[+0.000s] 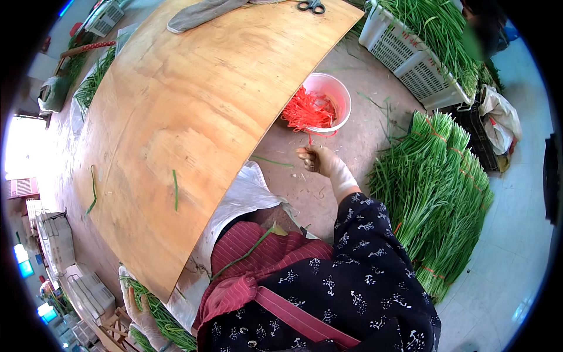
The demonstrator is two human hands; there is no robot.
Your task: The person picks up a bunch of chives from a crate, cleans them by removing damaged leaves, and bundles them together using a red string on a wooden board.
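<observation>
My right hand, in a pale thin glove, is closed on the end of a red plastic tie that runs up to the bucket's rim. A tangled bundle of red ties lies in and over the side of the round white bucket. At the lower left, my left hand has its thumb and fingers apart. It lies against loose long green leaves, which look like garlic chives. Part of that hand and the leaves is cut off by the picture's lower edge.
A plywood board bears a grey cloth sleeve, scissors and stray leaves. To the right are tied bundles of green chives. Behind them stands a white slatted crate full of greens. A white sheet hangs below the board.
</observation>
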